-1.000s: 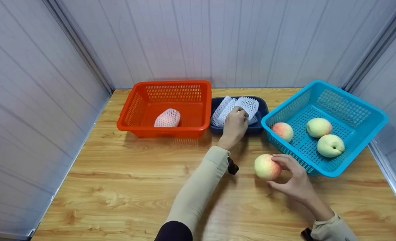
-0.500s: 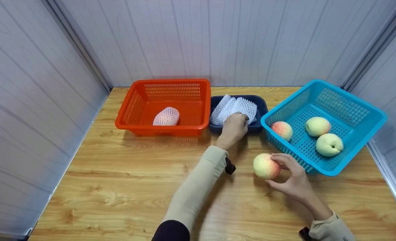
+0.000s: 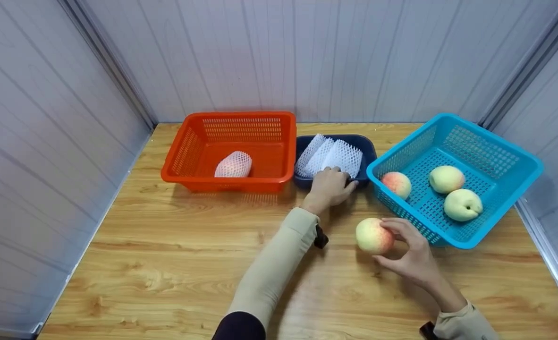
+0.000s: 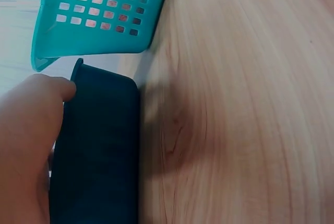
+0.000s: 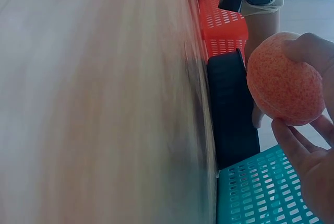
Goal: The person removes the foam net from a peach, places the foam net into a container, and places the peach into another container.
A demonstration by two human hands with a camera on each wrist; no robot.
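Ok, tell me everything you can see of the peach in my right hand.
The round, yellow and red peach looks matte, speckled, unwrapped and whole where it shows. The right hand grips it above the wood-grained table, off the blue plastic basket's near left side; nothing else visibly touches it.

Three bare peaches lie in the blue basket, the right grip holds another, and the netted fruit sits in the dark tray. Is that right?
Not quite: the head view shows the netted fruit in the red basket, not the dark tray. The rest is right: three bare peaches lie in the blue basket, and the right grip holds another peach.
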